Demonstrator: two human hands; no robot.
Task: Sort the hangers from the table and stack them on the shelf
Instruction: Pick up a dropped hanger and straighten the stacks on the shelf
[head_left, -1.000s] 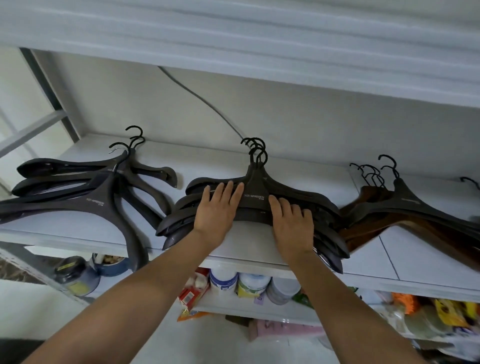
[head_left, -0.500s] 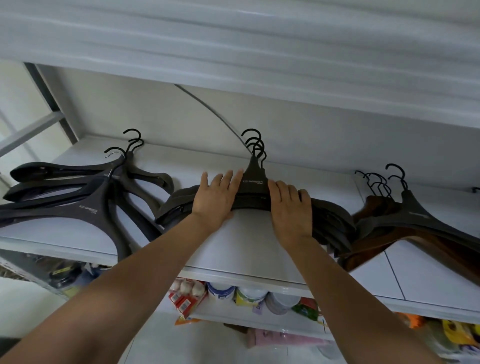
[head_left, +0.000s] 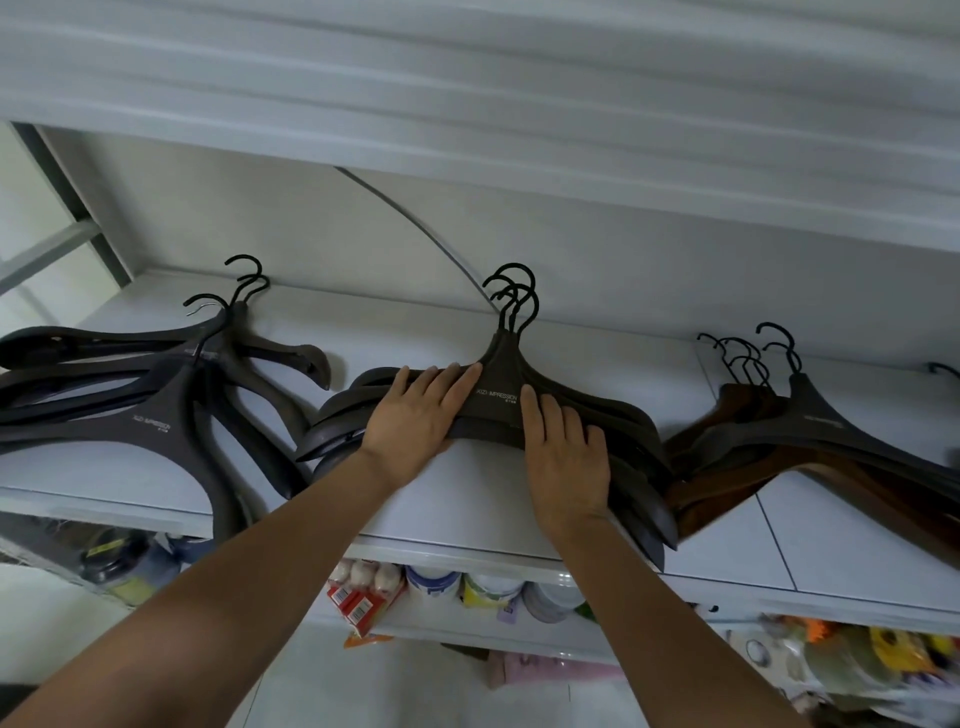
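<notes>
A stack of dark brown hangers (head_left: 503, 387) lies in the middle of the white shelf (head_left: 498, 509), hooks pointing to the back wall. My left hand (head_left: 415, 421) rests flat on the stack's left arm with straight fingers. On the right arm my right hand (head_left: 566, 457) lies flat, fingers straight. A second pile of dark hangers (head_left: 156, 415) sits at the shelf's left. At the right lies a third pile (head_left: 810, 441) with reddish-brown wooden hangers under a dark one.
The shelf above (head_left: 467, 93) hangs low over the hangers. A grey cable (head_left: 415, 228) runs down the back wall. Below the shelf stand jars and cans (head_left: 467, 587), red packets (head_left: 358, 603) and colourful items (head_left: 857, 654) at the lower right.
Both hands pushed the middle stack back on the shelf, away from the front edge toward the wall. The view has moved closer and tilted slightly.
</notes>
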